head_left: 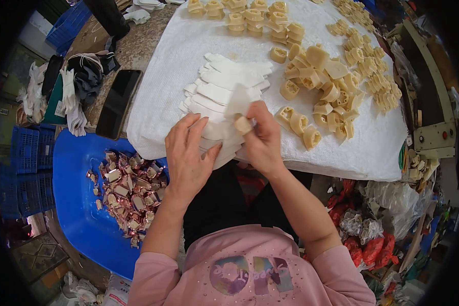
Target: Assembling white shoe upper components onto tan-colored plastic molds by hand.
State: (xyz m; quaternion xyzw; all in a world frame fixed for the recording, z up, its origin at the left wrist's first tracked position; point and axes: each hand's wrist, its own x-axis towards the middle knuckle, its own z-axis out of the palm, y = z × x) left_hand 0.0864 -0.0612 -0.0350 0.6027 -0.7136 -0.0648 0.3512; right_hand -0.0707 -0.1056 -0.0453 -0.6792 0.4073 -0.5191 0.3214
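My right hand (pixel 264 140) is closed in a pinch on a small tan molded ring piece (pixel 243 125). A pale, motion-blurred strip (pixel 238 102) rises just above that piece; whether the two are joined I cannot tell. My left hand (pixel 186 155) lies with fingers apart on the near left part of a fanned pile of white strips (pixel 224 76), close to the right hand. Both hands are over the near edge of a white cloth-covered table (pixel 153 109). Loose tan ring pieces (pixel 324 76) are heaped to the right of the pile.
Stacked tan rings (pixel 255 20) stand along the far side. A black phone (pixel 118 104) and dark and white gloves (pixel 84 76) lie at left. Below them, a blue tub (pixel 76 204) holds shiny pinkish-brown pieces (pixel 132 188). Plastic bags (pixel 362 229) crowd the lower right.
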